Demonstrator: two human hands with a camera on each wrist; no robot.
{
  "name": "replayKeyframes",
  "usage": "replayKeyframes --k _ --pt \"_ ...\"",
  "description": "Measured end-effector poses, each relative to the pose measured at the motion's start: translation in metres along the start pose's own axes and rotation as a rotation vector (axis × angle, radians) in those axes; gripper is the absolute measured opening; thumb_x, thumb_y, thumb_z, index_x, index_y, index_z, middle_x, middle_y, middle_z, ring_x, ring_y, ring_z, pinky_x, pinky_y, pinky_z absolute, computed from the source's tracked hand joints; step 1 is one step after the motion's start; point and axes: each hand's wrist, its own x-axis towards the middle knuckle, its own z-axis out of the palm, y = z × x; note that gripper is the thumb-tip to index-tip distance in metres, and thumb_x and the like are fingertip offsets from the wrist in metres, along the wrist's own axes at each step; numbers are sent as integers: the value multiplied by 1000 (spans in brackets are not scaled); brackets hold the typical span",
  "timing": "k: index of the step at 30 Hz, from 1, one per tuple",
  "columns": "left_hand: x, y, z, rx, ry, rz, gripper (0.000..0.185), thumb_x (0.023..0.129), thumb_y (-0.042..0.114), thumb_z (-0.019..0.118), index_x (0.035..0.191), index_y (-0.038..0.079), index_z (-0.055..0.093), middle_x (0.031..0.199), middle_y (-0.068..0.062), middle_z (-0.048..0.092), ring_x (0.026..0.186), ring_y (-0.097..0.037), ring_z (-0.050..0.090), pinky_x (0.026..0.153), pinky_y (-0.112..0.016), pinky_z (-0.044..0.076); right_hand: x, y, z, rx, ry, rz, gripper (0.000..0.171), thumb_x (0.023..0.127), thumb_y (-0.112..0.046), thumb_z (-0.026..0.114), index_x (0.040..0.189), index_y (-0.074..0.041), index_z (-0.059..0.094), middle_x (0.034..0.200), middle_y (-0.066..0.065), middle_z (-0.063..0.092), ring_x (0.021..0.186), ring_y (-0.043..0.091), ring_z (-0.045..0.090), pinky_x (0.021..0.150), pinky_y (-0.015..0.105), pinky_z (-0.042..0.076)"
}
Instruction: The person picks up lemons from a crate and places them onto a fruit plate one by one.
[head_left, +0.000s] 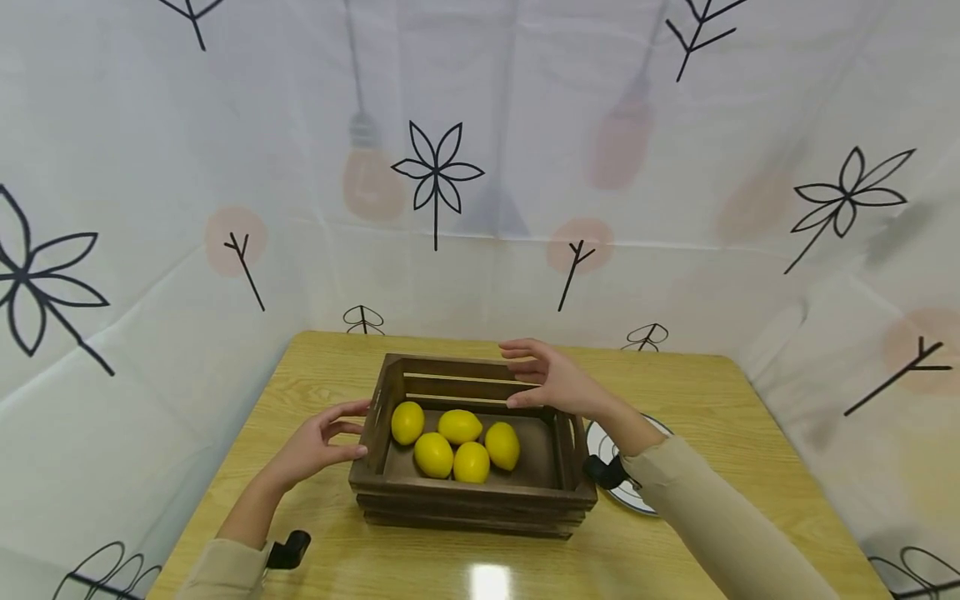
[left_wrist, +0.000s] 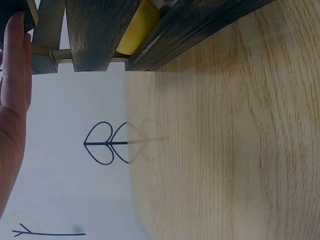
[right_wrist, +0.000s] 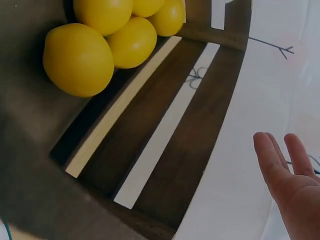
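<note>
A dark brown slatted wooden crate (head_left: 472, 502) stands on the table with several yellow lemons (head_left: 459, 427) inside, most of them toward its left and middle. At the crate's left side is my left hand (head_left: 318, 446), its fingertips against the end wall; in the left wrist view the fingers lie straight along the wood. My right hand (head_left: 561, 382) is held above the crate's back right part with its fingers loosely bent and nothing in them. In the right wrist view, the right hand (right_wrist: 290, 180) is apart from the lemons (right_wrist: 79, 60).
A white plate (head_left: 632, 500) with dark rings lies right of the crate, partly hidden by the right forearm. The light wood table (head_left: 420, 567) extends around the crate. A white printed cloth (head_left: 480, 283) hangs behind and at both sides.
</note>
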Motion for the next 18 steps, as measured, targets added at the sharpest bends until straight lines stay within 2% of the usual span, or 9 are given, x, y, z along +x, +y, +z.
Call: replayKeyframes --k 4,9,18 --pt "0 0 1 -2 -3 1 64 83 13 71 140 11 42 138 -15 40 108 -10 53 81 -35 49 6 2 2 -7 -22 -7 73 76 -10 78 139 -8 40 139 18 39 125 39 40 99 42 37" --pt "0 0 0 -3 1 1 64 83 13 71 140 11 42 137 -14 40 108 -10 53 82 -34 49 12 1 7 5 -52 -7 73 76 -7 77 139 -8 40 139 17 40 125 38 40 100 45 36" --pt "-1 0 1 1 10 9 63 83 12 71 139 10 43 137 -15 41 107 -10 54 81 -34 50 24 1 16 31 -120 -30 72 78 -5 75 139 -3 38 139 26 35 125 41 38 99 50 34"
